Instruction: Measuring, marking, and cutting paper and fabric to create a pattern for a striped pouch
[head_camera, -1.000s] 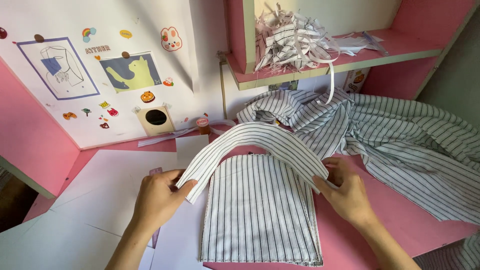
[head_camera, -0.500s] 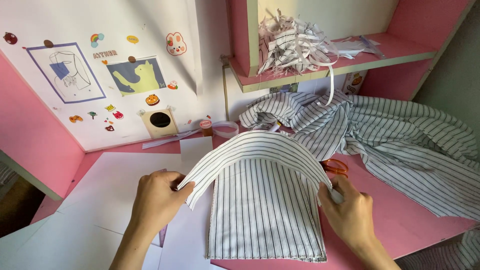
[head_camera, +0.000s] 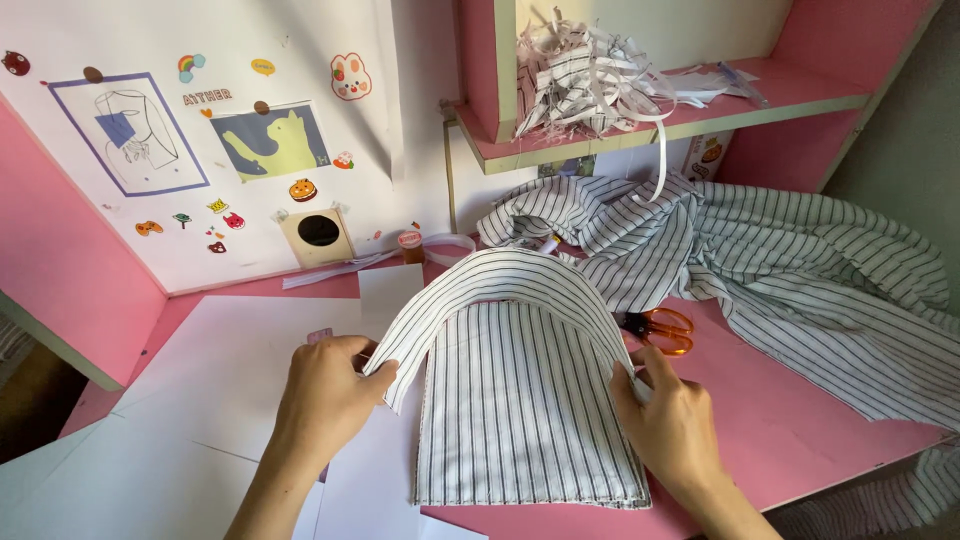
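2 hands (head_camera: 325, 395), 1 scissors (head_camera: 660, 330), 2 tape rolls (head_camera: 447, 246).

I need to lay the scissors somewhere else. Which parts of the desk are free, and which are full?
Free: the white paper sheets left of the left hand, and the bare pink desk between the right hand and the striped fabric heap. Crowded: around the orange scissors and the folded striped piece.

We see a pink desk (head_camera: 800, 430). On it lie white paper (head_camera: 200, 400), striped cloth (head_camera: 530, 420), orange scissors (head_camera: 665, 330) and a tape roll (head_camera: 450, 245).
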